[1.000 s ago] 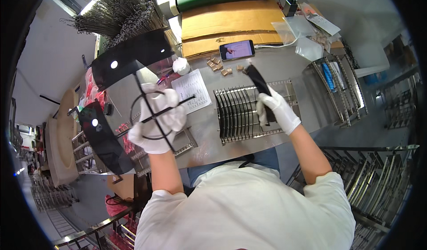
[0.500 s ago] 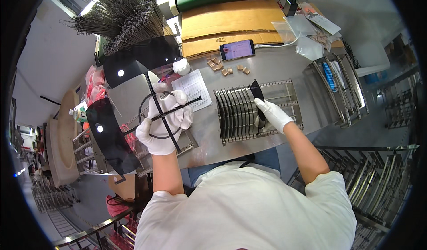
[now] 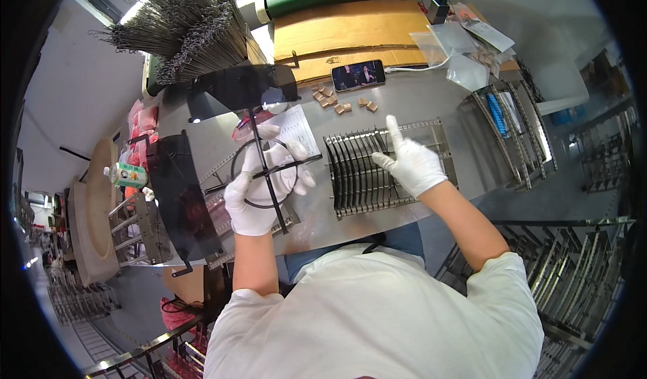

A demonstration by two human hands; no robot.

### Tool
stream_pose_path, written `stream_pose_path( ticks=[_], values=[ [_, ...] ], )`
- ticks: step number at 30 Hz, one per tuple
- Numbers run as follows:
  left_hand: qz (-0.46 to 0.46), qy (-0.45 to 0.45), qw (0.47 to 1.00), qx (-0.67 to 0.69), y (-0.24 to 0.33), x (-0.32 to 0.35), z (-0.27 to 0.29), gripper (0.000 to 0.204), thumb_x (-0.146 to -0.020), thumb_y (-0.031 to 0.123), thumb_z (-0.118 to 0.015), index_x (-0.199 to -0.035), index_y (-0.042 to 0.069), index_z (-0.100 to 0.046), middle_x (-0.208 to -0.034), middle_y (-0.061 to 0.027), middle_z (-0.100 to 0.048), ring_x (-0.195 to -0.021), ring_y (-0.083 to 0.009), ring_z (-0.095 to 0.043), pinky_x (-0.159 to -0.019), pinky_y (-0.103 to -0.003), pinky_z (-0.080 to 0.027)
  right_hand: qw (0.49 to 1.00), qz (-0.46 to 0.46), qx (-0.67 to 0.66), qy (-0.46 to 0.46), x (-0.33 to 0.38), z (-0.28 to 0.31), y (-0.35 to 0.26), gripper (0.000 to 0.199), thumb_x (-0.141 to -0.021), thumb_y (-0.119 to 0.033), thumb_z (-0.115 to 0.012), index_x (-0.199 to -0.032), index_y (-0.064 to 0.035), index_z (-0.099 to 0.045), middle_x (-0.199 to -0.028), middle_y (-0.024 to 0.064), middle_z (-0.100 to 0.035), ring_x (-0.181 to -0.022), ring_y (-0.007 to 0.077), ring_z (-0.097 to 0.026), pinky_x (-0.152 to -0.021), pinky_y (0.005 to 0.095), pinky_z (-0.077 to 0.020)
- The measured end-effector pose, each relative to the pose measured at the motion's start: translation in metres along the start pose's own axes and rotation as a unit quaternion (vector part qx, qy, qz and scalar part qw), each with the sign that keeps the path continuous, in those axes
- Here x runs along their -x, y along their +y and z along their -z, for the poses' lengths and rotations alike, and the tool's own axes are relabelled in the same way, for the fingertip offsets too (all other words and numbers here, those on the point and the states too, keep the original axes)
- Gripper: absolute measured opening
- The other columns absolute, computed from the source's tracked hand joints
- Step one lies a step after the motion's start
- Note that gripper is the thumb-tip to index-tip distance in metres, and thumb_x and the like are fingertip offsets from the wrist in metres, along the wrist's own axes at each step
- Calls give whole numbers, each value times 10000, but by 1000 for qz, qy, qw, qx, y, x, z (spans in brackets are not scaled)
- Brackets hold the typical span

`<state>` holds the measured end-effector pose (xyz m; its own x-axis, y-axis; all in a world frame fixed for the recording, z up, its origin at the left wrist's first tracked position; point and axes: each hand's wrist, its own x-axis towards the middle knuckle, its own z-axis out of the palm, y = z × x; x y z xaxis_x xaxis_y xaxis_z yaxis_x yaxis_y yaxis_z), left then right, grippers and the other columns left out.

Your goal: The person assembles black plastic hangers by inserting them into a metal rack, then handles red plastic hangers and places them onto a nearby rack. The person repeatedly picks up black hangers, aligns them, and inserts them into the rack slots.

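Observation:
My left hand (image 3: pixel 251 207), in a white glove, is closed around a black wire frame (image 3: pixel 267 171) made of a ring with crossed rods. Dark glossy curved panels, one on the left (image 3: pixel 180 203) and one at the far side (image 3: pixel 242 88), appear joined to the rod ends. My gloved right hand (image 3: pixel 414 166) holds nothing; its index finger is stretched out and the thumb stands apart. It is above the right part of a metal slotted rack (image 3: pixel 441 136). Several thin black curved plates (image 3: pixel 354 173) stand side by side in the rack.
Behind the rack lie small tan blocks (image 3: pixel 327 98) and a phone (image 3: pixel 358 75) with its cable. A printed sheet (image 3: pixel 303 126) is beyond my left hand. Bundled wire hooks (image 3: pixel 182 32) stand at the far left; another metal rack (image 3: pixel 515 136) is on the right.
My right hand has let go of a dark plate at the rack, and its fingers have spread. My left hand has moved slightly right with the frame, and the panels have shifted too.

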<state>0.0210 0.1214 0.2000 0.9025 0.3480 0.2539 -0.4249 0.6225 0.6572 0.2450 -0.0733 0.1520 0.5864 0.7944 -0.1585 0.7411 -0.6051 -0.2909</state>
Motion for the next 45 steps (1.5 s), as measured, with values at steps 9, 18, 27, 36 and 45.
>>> stream_pose_path(
  ticks=[9, 18, 27, 36, 45],
  values=[
    [25, 28, 999, -20, -3, 0, -4, 889, -844, 519, -693, -1466, -3, -329, -1213, -333, -568, -886, -465, -706, -705, -401, -643, 982, 135, -75, 106, -4, -58, 2, 1027, -886, -640, -650, -1591, 15, -294, -1634, 270, -302, -1517, 449, -277, -1218, 506, -258],
    [35, 52, 997, -35, 1, 6, -3, 874, -861, 533, -666, -1477, 10, -336, -1222, -326, -572, -904, -456, -707, -714, -391, -634, 962, 183, -18, 202, 5, -51, 1, 1002, -899, -605, -652, -1610, -11, -271, -1670, 223, -269, -1551, 413, -235, -1239, 513, -216],
    [26, 50, 998, -40, 2, 7, 1, 891, -852, 536, -680, -1477, 2, -336, -1216, -328, -577, -889, -455, -709, -709, -390, -632, 975, 166, -50, 141, 8, -48, 15, 940, -940, -567, -629, -1625, -43, -254, -1690, 200, -231, -1557, 412, -220, -1243, 529, -203],
    [158, 106, 964, 184, -26, 31, 1, 940, -877, 660, -489, -1453, -75, -376, -1158, -247, -603, -952, -317, -638, -798, -364, -542, 941, 217, -146, 213, 19, 11, -44, 1034, -824, -430, -794, -1612, -35, -254, -1565, 295, -368, -1430, 454, -393, -1155, 517, -370],
    [190, -66, 979, 42, 16, 41, 13, 1156, -714, 867, -556, -1147, -204, -513, -886, -248, -612, -583, -263, -621, -368, -285, -453, 777, -23, -625, -63, 37, 45, -29, 647, -978, -249, -557, -1568, -60, -369, -887, 70, -696, -542, 77, -587, -497, 234, -478]
  ],
)
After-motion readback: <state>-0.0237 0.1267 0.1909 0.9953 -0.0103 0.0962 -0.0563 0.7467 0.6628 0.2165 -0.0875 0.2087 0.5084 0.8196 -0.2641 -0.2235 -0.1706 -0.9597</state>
